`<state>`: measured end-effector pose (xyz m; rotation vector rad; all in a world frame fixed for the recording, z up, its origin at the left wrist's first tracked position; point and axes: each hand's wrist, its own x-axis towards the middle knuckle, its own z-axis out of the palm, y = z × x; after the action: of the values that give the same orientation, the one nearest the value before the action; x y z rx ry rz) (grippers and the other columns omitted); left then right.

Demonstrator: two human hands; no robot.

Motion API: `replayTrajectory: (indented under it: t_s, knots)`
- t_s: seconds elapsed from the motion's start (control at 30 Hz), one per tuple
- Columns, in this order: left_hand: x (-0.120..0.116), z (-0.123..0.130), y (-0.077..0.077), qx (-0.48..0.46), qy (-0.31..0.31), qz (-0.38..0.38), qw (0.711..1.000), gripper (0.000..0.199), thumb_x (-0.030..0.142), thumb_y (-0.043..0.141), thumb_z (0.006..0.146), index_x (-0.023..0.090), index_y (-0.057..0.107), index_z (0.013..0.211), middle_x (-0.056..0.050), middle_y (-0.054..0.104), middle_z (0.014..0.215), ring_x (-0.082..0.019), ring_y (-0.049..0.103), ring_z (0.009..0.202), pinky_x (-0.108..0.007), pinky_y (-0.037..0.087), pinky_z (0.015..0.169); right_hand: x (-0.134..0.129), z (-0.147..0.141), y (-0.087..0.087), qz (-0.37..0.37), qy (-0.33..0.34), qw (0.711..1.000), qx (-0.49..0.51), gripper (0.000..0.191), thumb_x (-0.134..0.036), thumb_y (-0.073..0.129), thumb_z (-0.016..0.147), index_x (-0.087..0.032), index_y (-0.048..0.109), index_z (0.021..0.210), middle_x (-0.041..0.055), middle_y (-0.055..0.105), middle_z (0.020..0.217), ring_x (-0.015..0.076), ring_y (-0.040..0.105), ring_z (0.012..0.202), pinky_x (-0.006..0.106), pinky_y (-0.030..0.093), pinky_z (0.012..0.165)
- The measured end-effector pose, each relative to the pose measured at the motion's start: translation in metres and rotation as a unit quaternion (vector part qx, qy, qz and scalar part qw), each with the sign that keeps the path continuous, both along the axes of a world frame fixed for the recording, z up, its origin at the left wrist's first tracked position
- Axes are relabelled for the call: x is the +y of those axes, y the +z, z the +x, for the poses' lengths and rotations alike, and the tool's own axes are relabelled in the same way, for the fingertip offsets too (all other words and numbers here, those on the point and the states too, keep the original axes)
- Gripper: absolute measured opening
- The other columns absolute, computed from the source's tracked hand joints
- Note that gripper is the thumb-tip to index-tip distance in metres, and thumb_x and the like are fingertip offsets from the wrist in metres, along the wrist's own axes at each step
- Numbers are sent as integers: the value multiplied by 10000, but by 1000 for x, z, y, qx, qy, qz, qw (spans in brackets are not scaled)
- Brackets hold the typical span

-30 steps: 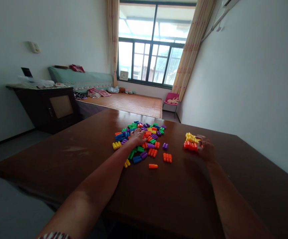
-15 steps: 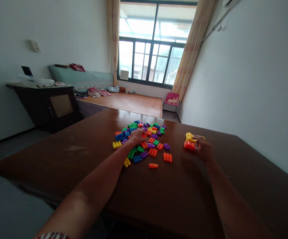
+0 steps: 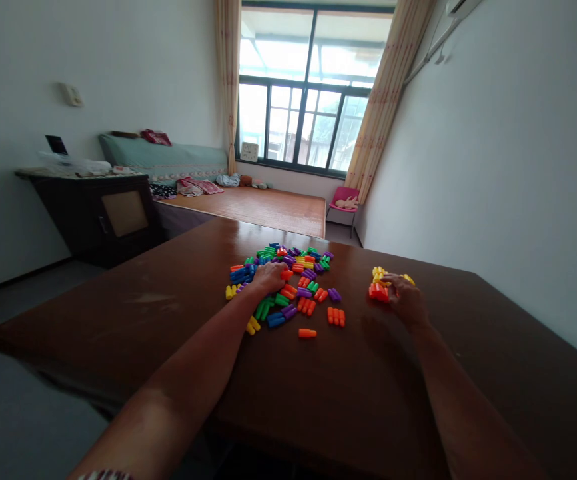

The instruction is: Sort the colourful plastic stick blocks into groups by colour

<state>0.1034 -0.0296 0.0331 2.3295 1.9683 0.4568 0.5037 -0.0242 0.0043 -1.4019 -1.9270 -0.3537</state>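
Note:
My left hand (image 3: 270, 276) is over the left part of a pile of coloured plastic pieces, its fingertips closed against an orange piece (image 3: 286, 275). The pile holds blue, green, purple, yellow and orange pieces. To the right, my right hand (image 3: 404, 297) is bent around a small group of pieces, with yellow ones (image 3: 379, 274) behind and orange-red ones (image 3: 378, 292) in front. Its fingers touch this group. Nearer to me lie a row of orange pieces (image 3: 336, 317) and a single orange piece (image 3: 307, 333).
The brown table (image 3: 168, 333) carries the pieces. Beyond it stand a low bed (image 3: 273, 207), a pink chair (image 3: 343, 199) and, at the left, a dark cabinet (image 3: 83, 210). A white wall rises on the right.
My left hand has shifted slightly left over the pile. My right hand has barely moved beside the yellow and orange-red pieces.

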Motion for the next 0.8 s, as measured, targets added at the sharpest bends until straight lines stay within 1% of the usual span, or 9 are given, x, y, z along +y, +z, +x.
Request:
replayTrajectory:
  t_s: [0.17, 0.3, 0.37, 0.43, 0.5, 0.53, 0.6, 0.67, 0.8]
  knots:
    - [6, -6, -7, -52, 26, 60, 997, 440, 254, 563, 845, 251, 581, 1285, -101, 663, 1231, -268, 624, 1092, -362, 475, 900, -1, 2, -1, 8, 8, 1000, -3, 338, -151, 426, 819, -199, 681, 1035, 75, 693, 1150, 236, 638, 1071, 427, 491, 964]
    - [17, -9, -5, -227, 12, 73, 971, 322, 236, 654, 790, 220, 667, 1112, -71, 711, 1094, -249, 645, 1033, -352, 484, 916, -2, 0, 3, 13, 13, 1000, 6, 324, -158, 432, 829, -198, 682, 1031, 79, 694, 1139, 243, 640, 1061, 445, 492, 961]
    - [18, -4, 1, -389, -22, 34, 920, 294, 243, 711, 739, 185, 669, 1025, -61, 718, 987, -224, 672, 928, -338, 516, 854, -5, -9, 11, 19, 22, 999, 33, 317, -181, 430, 848, -201, 679, 1044, 82, 689, 1145, 249, 636, 1061, 459, 491, 959]
    - [14, 6, 7, -543, -82, -33, 835, 325, 281, 765, 694, 154, 645, 967, -54, 705, 908, -194, 680, 843, -324, 532, 797, -11, -27, 22, 9, 49, 995, 87, 311, -227, 437, 874, -207, 665, 1084, 88, 682, 1147, 240, 650, 997, 441, 525, 897]
    - [4, 21, 14, -633, -135, -101, 755, 395, 323, 820, 643, 142, 619, 929, -44, 693, 859, -171, 680, 798, -313, 531, 778, -21, -53, 32, -27, 100, 984, 144, 317, -300, 475, 889, -219, 637, 1149, 93, 668, 1162, 212, 661, 882, 394, 565, 783]
    - [-2, 28, 16, -654, -152, -130, 730, 424, 333, 844, 618, 141, 609, 915, -38, 689, 842, -161, 679, 783, -305, 528, 771, -26, -67, 35, -49, 134, 976, 162, 342, -338, 511, 884, -230, 615, 1192, 95, 649, 1196, 198, 659, 842, 372, 574, 732]
    - [-15, 42, 20, -664, -168, -176, 707, 454, 331, 874, 583, 142, 601, 892, -25, 685, 812, -146, 676, 755, -281, 521, 749, -35, -95, 36, -82, 207, 960, 168, 449, -386, 591, 854, -258, 555, 1283, 99, 572, 1319, 187, 651, 857, 349, 579, 703]
    - [-26, 53, 20, -658, -181, -206, 702, 454, 330, 886, 571, 138, 602, 869, -20, 685, 798, -134, 672, 735, -261, 514, 731, -42, -119, 30, -96, 261, 948, 156, 527, -391, 629, 838, -281, 506, 1339, 95, 508, 1389, 183, 641, 908, 339, 578, 729]
    - [-37, 62, 18, -638, -193, -242, 705, 462, 363, 883, 583, 126, 619, 878, -43, 695, 835, -146, 678, 772, -270, 514, 757, -43, -137, 21, -96, 277, 944, 152, 462, -378, 580, 879, -277, 519, 1326, 88, 543, 1323, 173, 634, 925, 324, 571, 762]
